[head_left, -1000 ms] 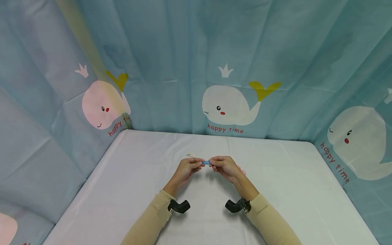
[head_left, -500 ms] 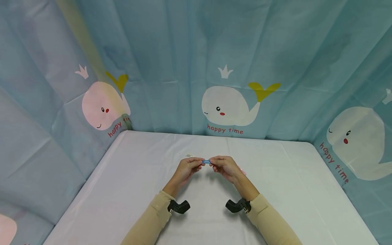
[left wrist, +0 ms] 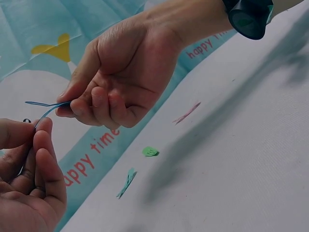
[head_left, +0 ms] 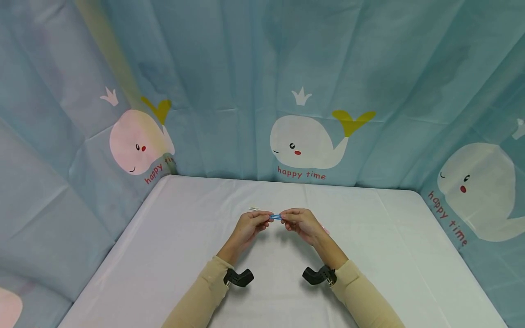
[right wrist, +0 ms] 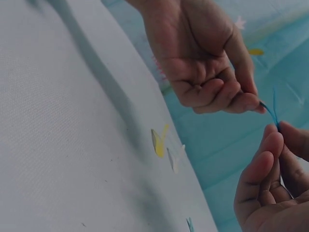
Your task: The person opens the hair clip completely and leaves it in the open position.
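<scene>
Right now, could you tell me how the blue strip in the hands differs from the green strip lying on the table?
The blue strip is pinched above the table by the left hand and the right hand; the green strip lies flat on the table, untouched. The blue one is splayed open at one end; the green one lies closed. Both are thin and small.

Blue clip (head_left: 276,217), whale-print teal curtain (head_left: 303,91)

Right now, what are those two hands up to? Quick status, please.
Left hand and right hand each pinch an end of a thin blue strip, held above the table. Small clips lie loose nearby, none obstructing.
</scene>
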